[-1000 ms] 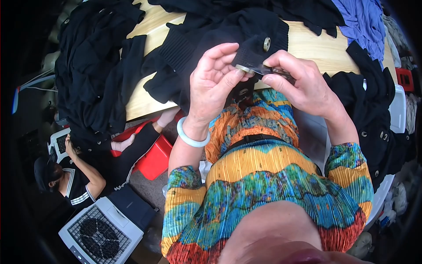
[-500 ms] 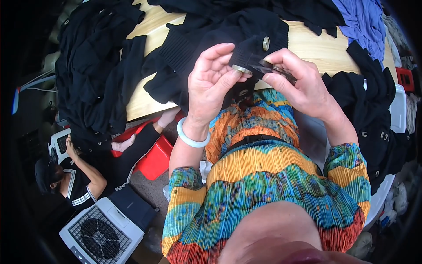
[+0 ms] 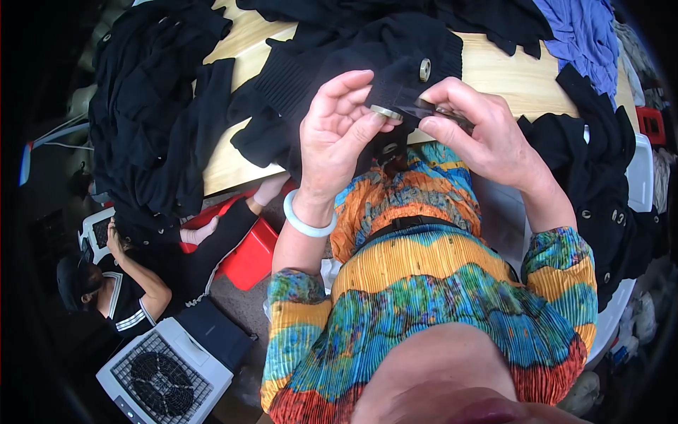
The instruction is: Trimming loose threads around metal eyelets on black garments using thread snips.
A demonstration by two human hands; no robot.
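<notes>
Between thumb and fingers, my left hand pinches a large pale-rimmed button on a black knit cardigan. My right hand is closed around small dark thread snips, whose blades point left, close beside that button. Whether the blades touch a thread is too fine to make out. A second button shows on the cardigan above the snips, and a third button sits below my left fingers. The cardigan lies partly on the wooden table and hangs over its near edge.
More black garments cover the wooden table at left, and others hang over a white tub at right. Purple cloth lies far right. A co-worker sits lower left near a red bin and a fan unit.
Both hands have shifted very slightly left, with the button and the snips still in them. The co-worker's raised hand has moved a little.
</notes>
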